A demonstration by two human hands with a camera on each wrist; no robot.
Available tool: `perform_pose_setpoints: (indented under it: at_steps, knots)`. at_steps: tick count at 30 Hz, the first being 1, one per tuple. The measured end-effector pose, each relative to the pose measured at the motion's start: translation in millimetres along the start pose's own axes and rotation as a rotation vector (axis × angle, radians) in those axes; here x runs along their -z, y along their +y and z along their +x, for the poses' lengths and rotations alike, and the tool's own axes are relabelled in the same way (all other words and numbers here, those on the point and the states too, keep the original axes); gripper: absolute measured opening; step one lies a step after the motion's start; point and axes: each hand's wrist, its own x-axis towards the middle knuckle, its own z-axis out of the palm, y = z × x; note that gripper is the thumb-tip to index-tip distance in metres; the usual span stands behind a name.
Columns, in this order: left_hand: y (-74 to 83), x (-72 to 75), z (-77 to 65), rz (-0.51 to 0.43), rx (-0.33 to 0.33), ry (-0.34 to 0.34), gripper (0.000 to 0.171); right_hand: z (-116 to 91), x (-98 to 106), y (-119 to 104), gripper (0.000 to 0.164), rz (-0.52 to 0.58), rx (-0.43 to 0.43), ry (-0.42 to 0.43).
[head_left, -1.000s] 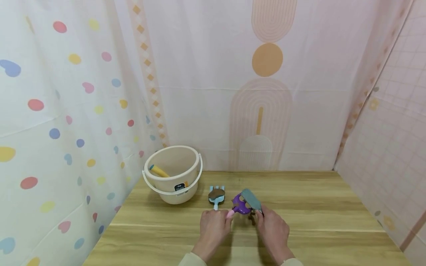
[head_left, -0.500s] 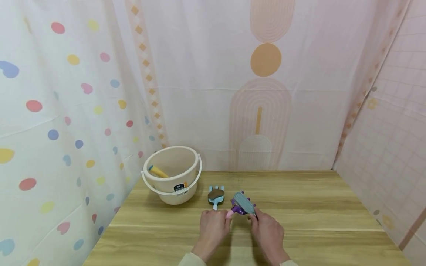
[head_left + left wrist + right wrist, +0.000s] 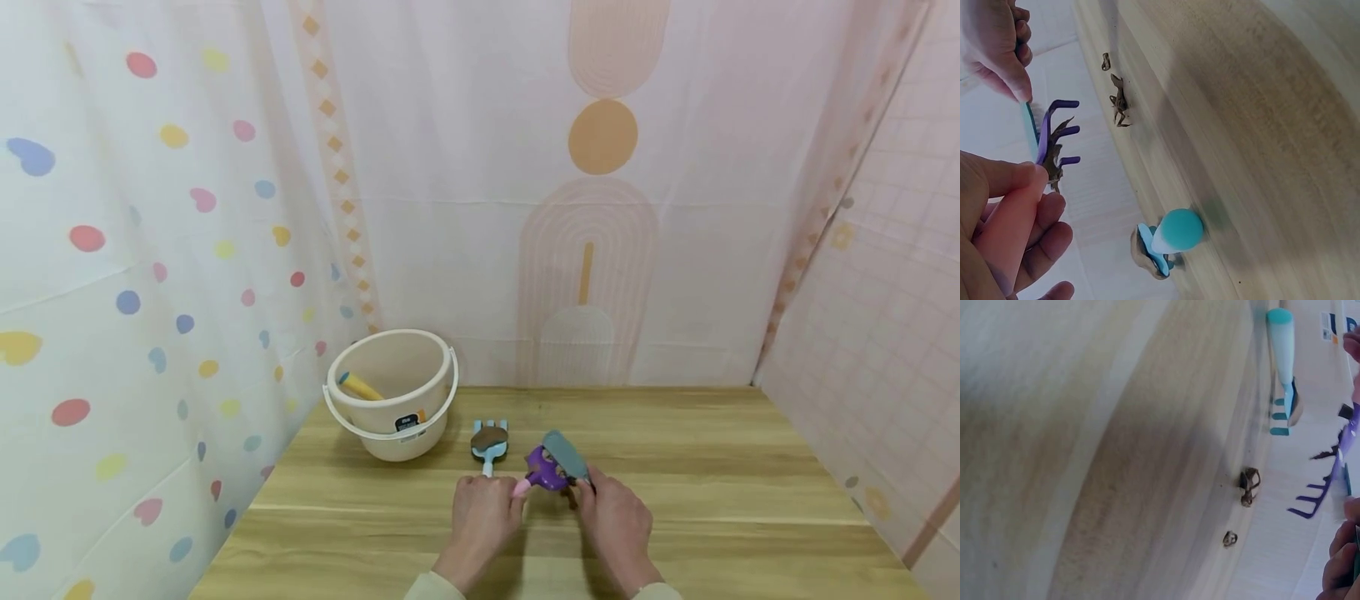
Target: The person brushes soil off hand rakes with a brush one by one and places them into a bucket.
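Rake (image 3: 549,473) is hanging over the table (image 3: 697,467) in the head view, your left hand (image 3: 483,515) gripping its pink handle (image 3: 522,488), your right hand (image 3: 618,522) gripping a brush (image 3: 566,455) across its head. In the left wrist view, brown scraps (image 3: 1054,164) are clinging among the tines (image 3: 1069,130); stroking from root to tip would likely be freeing them best. In the right wrist view, loose bits (image 3: 1249,482) are dotting the table; holding the rake low should be limiting scatter.

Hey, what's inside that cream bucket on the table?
A yellow stick with a blue end shows inside the bucket. Its lower part and the bucket's bottom are hidden behind the front wall.
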Motion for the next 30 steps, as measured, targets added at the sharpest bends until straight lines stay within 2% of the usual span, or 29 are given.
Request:
perform_pose_setpoints:
  at_steps: [3, 6, 11, 18, 30]
  knots:
    - [-3.4, -0.6, 0.7, 0.014, 0.016, 0.004, 0.030, -1.7, 3.8, 0.7, 0.032, 0.031, 0.022, 0.007]
    - [-6.9, -0.6, 2.6, 0.048, 0.031, 0.019, 0.029, -4.7, 6.2, -2.1, 0.032, 0.076, 0.081, 0.001]
    - [-6.2, 0.9, 4.4, 0.096, -0.016, -0.007, 0.023, -7.0, 3.3, -7.8, 0.031, 0.077, 0.124, -0.006]
    - [-4.5, -1.5, 4.0, 0.122, -0.050, 0.026, 0.024, -2.7, 0.9, -11.8, 0.032, 0.022, 0.090, 0.001]
    - [2.3, 2.5, 1.1, 0.054, -0.071, 0.050, 0.038, 2.9, 2.9, -3.8, 0.034, 0.015, -0.022, -0.035]
